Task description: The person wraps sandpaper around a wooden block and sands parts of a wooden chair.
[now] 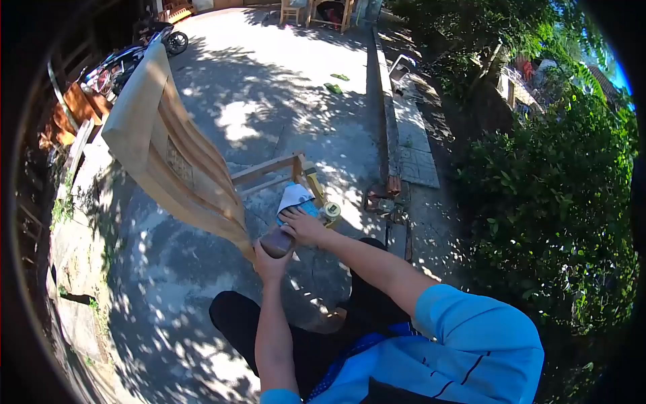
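A pale wooden chair (188, 155) with a curved, slatted back lies on its side or tilts on the concrete in front of me. My left hand (270, 264) is closed around a brown, block-like piece (276, 243) next to the lower end of the chair back. Just right of it, my right hand (304, 227) has its fingers bent over a blue-and-white packet or cloth (296, 197); its thumb comes close to the brown piece. A round yellow tape roll or tin (332, 210) is beside the right hand, near a yellowish chair leg (311, 176).
My dark-clad knees (235, 320) flank the work. Sun-dappled concrete (182, 283) spreads around the chair. A motorbike (134, 57) and stacked wood stand at upper left, more wooden chairs (330, 12) at the back. A low kerb (383, 101) and bushes (558, 202) line the right.
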{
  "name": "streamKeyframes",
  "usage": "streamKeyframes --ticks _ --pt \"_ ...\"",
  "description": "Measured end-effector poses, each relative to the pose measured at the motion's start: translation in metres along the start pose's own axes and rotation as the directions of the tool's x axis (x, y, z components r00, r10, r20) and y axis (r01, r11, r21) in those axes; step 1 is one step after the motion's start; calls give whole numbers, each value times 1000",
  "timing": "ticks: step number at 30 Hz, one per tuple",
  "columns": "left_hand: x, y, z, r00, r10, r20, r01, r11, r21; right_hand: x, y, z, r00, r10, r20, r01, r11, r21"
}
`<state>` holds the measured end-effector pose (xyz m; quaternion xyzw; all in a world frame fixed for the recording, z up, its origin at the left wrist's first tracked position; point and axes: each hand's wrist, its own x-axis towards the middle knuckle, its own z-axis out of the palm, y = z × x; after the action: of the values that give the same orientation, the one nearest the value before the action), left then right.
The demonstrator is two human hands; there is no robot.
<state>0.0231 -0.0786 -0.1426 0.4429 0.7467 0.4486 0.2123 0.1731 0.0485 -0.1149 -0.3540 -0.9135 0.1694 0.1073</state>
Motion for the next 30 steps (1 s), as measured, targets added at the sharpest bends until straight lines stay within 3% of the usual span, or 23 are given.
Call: streamKeyframes --ticks 1,2,3,5,8,11,14,17,20,23,25,30 --pt "-3 3 -2 1000 -15 -5 15 1000 1 3 7 8 998 -61 -7 61 998 21" --pt "-4 4 -5 999 -39 -11 40 999 7 -2 -7 -5 997 11 73 -14 999 41" --pt "-4 2 -8 999 -31 14 31 1000 5 -6 -10 -2 1000 -6 30 6 1000 20" --pt "3 -4 -9 999 -16 37 16 1000 5 -17 -34 -5 985 -130 114 129 992 13" --pt "-1 3 -14 998 -27 55 27 1000 3 -32 -33 1 929 -366 58 362 930 70" --pt "0 4 -12 999 26 20 -27 999 37 -19 -1 -2 987 -151 -47 155 984 87" --pt "3 3 -7 999 34 -11 -33 998 60 -5 27 25 995 -51 -84 36 986 -165" --pt "6 -1 -4 1000 -9 17 9 1000 -3 -19 -32 6 966 -252 59 248 967 58" --pt "0 7 -16 990 -101 102 107 993 -52 -12 -18 -6 950 -306 60 300 950 88" --pt "1 7 0 1000 -4 10 5 998 -61 10 17 4 997 55 -46 -52 996 67" --pt "-1 19 1 999 -23 -44 21 999 -44 8 2 8 989 135 -58 -132 990 44" --pt "-1 4 -3 996 -65 62 68 997 -43 -10 -8 19 990 75 -118 -76 997 -6"
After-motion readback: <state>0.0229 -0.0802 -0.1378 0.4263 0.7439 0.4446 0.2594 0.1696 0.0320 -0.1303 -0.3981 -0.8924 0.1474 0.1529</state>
